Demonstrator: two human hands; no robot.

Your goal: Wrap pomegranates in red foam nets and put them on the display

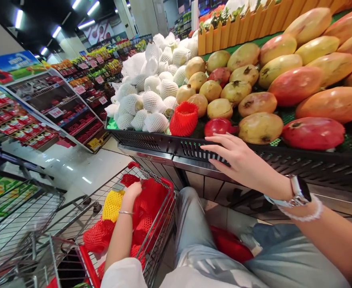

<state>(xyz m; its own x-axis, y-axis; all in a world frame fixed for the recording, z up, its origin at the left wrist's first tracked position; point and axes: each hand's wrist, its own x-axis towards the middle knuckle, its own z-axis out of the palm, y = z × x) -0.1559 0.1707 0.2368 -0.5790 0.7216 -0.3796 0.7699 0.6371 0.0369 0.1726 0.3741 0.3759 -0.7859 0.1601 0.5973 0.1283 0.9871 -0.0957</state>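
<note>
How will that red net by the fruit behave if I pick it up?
The red net will probably feel light and floppy: similar nets lie slumped in the cart. Its coarse mesh should grip rather than slip. It stands rounded, so fruit may be inside, adding weight; I cannot tell.

Glossy floor (74, 172) — stocked supermarket shelves (86, 92) beyond.

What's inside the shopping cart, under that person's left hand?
The left hand rests on red mesh netting in the shopping cart, with yellow mesh netting beside it. The netting covers the cart's floor, so anything beneath it cannot be seen.
</note>
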